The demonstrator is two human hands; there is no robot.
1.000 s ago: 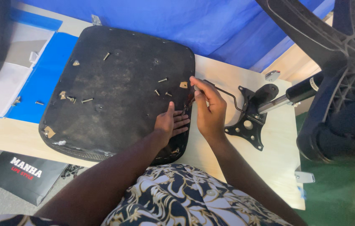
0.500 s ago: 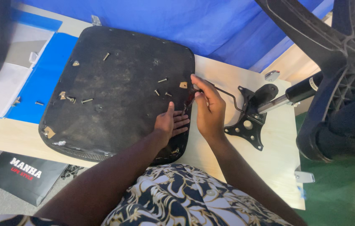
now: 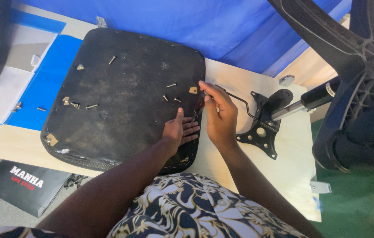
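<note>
The left hand [image 3: 180, 131] is laid flat, fingers spread, on the black seat pad [image 3: 125, 92] lying on the pale tabletop [image 3: 240, 83], while its right edge is pinched by the right hand [image 3: 218, 115], blue cloth [image 3: 222, 31] behind.

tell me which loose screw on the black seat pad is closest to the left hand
The screw just above the left hand, rightmost of the three clustered near the seat pad right edge. The others lie farther up or left.
</note>
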